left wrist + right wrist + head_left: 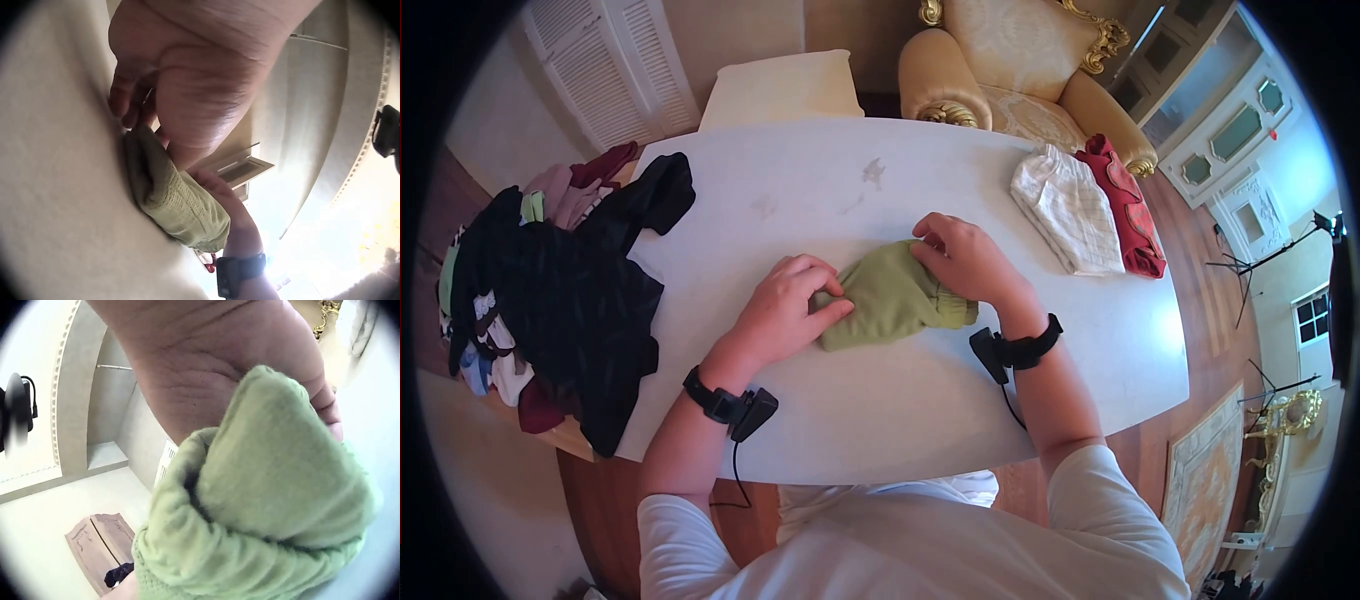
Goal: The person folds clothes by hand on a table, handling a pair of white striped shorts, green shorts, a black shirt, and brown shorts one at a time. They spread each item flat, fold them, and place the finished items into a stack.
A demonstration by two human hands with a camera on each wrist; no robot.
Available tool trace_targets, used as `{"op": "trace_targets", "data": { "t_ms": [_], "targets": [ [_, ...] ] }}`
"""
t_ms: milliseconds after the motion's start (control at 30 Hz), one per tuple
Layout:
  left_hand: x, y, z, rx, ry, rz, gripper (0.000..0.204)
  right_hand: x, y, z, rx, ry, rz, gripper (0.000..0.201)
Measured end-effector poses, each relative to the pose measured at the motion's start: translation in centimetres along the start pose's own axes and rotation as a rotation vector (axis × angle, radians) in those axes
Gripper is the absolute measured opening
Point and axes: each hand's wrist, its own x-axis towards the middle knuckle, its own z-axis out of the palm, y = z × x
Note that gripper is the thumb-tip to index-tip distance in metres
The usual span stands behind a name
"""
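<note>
A folded green garment with a gathered elastic band lies on the white table in front of me. My left hand pinches its left end between thumb and fingers; the left wrist view shows those fingers at the cloth's edge, close to the tabletop. At the upper right edge, beside the gathered band, my right hand grips the cloth with curled fingers. In the right wrist view a thick folded flap of the green garment stands up out of the band and hides most of the right fingers.
A tall heap of mixed clothes, a black garment on top, covers the table's left end. Folded white pants and a folded red garment lie side by side at the right. Behind the table stand a cream chair and a gilded armchair.
</note>
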Motion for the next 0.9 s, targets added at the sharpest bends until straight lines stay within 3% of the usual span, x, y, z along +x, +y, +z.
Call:
{"op": "trace_targets", "data": {
  "t_ms": [167, 267, 400, 600, 700, 800, 900],
  "targets": [
    [0.1, 0.9, -0.5, -0.178, -0.134, -0.172, 0.033, -0.5, -1.4, -0.7, 0.004, -0.152, 0.031, 0.051],
    [0.1, 1.4, -0.3, -0.215, -0.145, -0.238, 0.042, -0.5, -2.3, -0.7, -0.009, -0.302, 0.123, 0.049],
    [0.3, 1.4, -0.1, -0.259, -0.162, -0.302, 0.050, -0.5, -2.1, 0.8, -0.003, -0.310, 0.022, 0.044],
    [0.3, 1.8, -0.3, -0.199, -0.326, -0.328, 0.063, -1.3, -3.8, 0.8, 0.094, -0.350, -0.088, 0.035],
    [-0.1, 1.6, 0.0, -0.124, -0.264, -0.166, 0.050, -1.6, -5.0, 0.4, 0.110, -0.329, -0.153, 0.034],
    [-0.3, 0.4, 0.8, -0.319, -0.272, -0.127, 0.044, -1.9, -6.1, 0.0, 0.149, -0.269, -0.163, 0.033],
    [-0.4, 1.3, 0.4, -0.538, -0.362, -0.240, 0.047, -1.9, -6.3, 0.0, 0.187, -0.217, -0.162, 0.032]
  ]
}}
